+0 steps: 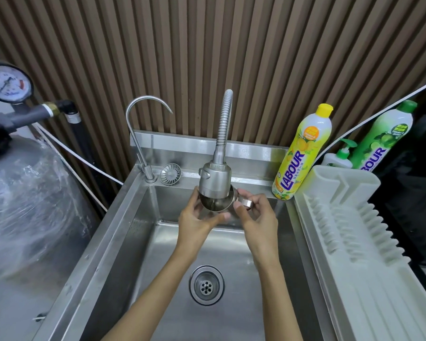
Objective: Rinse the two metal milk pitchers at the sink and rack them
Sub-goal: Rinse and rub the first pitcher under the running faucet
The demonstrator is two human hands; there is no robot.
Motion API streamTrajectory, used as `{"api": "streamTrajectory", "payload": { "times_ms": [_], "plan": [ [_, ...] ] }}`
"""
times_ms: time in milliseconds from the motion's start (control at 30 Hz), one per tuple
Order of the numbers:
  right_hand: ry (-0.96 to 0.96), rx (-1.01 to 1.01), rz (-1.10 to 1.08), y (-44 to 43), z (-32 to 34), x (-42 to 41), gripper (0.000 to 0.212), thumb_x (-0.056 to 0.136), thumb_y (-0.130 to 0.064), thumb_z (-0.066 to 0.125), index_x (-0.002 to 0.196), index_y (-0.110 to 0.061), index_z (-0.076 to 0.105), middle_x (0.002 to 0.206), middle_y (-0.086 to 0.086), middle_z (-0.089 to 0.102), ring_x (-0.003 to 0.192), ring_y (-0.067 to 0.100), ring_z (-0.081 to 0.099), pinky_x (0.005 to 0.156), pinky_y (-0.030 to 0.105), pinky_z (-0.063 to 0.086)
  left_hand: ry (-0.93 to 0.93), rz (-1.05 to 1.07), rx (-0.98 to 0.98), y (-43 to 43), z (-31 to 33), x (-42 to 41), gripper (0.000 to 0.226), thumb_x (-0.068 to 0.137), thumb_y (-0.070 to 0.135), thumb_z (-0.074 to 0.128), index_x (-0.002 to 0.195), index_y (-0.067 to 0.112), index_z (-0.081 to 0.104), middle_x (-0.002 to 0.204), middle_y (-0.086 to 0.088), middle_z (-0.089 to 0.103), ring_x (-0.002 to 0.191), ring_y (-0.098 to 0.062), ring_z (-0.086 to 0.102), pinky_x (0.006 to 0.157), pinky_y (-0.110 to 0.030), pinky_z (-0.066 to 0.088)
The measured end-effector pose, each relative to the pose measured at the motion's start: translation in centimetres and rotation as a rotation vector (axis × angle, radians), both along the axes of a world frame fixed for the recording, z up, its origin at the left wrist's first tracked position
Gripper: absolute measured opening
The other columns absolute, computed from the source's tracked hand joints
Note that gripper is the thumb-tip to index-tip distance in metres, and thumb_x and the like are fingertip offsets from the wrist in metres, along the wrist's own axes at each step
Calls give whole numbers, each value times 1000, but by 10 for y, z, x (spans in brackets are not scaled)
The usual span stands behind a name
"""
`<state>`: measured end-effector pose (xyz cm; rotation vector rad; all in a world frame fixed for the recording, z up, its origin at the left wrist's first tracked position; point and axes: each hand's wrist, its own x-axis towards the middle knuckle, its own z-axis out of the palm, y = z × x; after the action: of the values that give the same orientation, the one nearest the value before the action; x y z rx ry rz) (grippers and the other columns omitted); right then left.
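1. This is the rinsing step. The small shiny steel milk pitcher [217,205] is held mouth-up right under the chunky brushed-metal spray head [214,179], which hangs directly above both hands on a ribbed flexible hose.
2. The left hand [194,217] cups the pitcher's round body from the side, fingers curled around it and thumb tucked underneath.
3. The right hand [255,214] pinches the pitcher's flat band-shaped handle [247,202] between thumb and fingertips.
4. It looks like a thin stream is going into the cup, but with all the reflections I can't say for sure.
5. I can only spot one pitcher, and the second isn't visible anywhere, so my guess is we're at most halfway.
6. The next move, as I see it, is to tip it out over the stainless steel sink [133,242], then carry it to the white ribbed plastic drying rack [354,217], just off to the right of the right hand. It should probably go in mouth-down between the ribs so it drains.
7. Materials: wet polished steel is slick, so a handle pinch alone seems a bit dicey, and keeping the left hand on it during the tip makes sense. The rack's moulded plastic ridges should stop it sliding.
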<state>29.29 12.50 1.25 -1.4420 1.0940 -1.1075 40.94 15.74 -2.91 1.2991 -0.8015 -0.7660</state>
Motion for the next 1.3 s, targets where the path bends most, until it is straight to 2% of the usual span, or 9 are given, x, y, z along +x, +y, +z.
{"api": "streamTrajectory", "payload": {
  "times_ms": [167, 300, 433, 533, 700, 900, 1033, 1133, 1300],
  "plan": [
    [-324, 207, 176, 0, -24, 9, 19, 89, -7, 59, 78, -10, 43, 118, -2, 65, 111, 9, 62, 94, 19, 47, -213, 157, -136, 8, 5, 8, 89, 51, 8, 85, 117, 53, 45, 121, 18, 50, 113, 7, 52, 98, -19, 42],
    [-495, 382, 314, -1, -40, 8, 18, 86, -18, 60, 85, -6, 46, 95, 18, 63, 90, 25, 64, 99, 37, 49, -510, 260, -65, 19, 13, 3, 92, 49, 23, 82, 125, 42, 35, 106, 21, 34, 102, 5, 42, 92, 0, 29],
    [-298, 370, 279, 0, -31, 0, 18, 90, -18, 57, 83, -4, 50, 78, 12, 68, 79, 20, 68, 77, 31, 58, -492, 338, 110, 24, 13, -1, 101, 42, 39, 89, 128, 37, 37, 93, 9, 35, 99, -11, 39, 89, -16, 32],
    [-29, 280, 153, -4, -15, -7, 21, 89, -18, 60, 78, -3, 52, 73, 8, 66, 71, 16, 68, 63, 31, 60, -380, 285, 184, 26, 7, -6, 81, 42, 52, 88, 115, 28, 62, 87, 9, 42, 84, -9, 53, 76, -9, 38],
    [563, -102, -54, -4, 9, -12, 26, 83, -32, 65, 71, -13, 51, 78, 11, 67, 81, 33, 60, 74, 41, 49, -194, 30, 226, 20, -10, -7, 56, 47, 63, 74, 95, 34, 66, 95, 0, 70, 90, -7, 66, 88, -25, 50],
    [58, -37, 71, -1, 3, 0, 28, 86, -4, 60, 69, -20, 46, 110, -12, 67, 86, -7, 64, 75, 4, 44, 61, -6, -46, 4, -2, -2, 69, 58, -2, 84, 117, 17, 55, 113, -5, 68, 105, -15, 64, 88, -21, 51],
    [-273, 186, 236, -4, -17, 9, 26, 87, 2, 56, 70, -10, 41, 117, -11, 65, 106, -3, 62, 91, 18, 45, -101, 103, -151, 10, 2, 9, 78, 55, -1, 79, 113, 45, 53, 120, 9, 59, 116, -8, 57, 97, -25, 46],
    [-532, 375, 334, -4, -35, 12, 26, 87, -2, 58, 69, -9, 41, 123, 8, 62, 107, 25, 61, 100, 37, 47, -389, 149, -119, 22, 10, 11, 79, 56, 10, 78, 117, 48, 46, 121, 32, 51, 118, 9, 46, 98, -13, 38],
    [-394, 460, 322, -2, -29, 6, 19, 88, -12, 60, 72, -6, 50, 79, 13, 67, 80, 26, 66, 75, 34, 58, -587, 292, 64, 32, 17, 4, 87, 49, 56, 71, 129, 39, 42, 108, 14, 41, 101, 5, 34, 87, -9, 30]
  ]
}}
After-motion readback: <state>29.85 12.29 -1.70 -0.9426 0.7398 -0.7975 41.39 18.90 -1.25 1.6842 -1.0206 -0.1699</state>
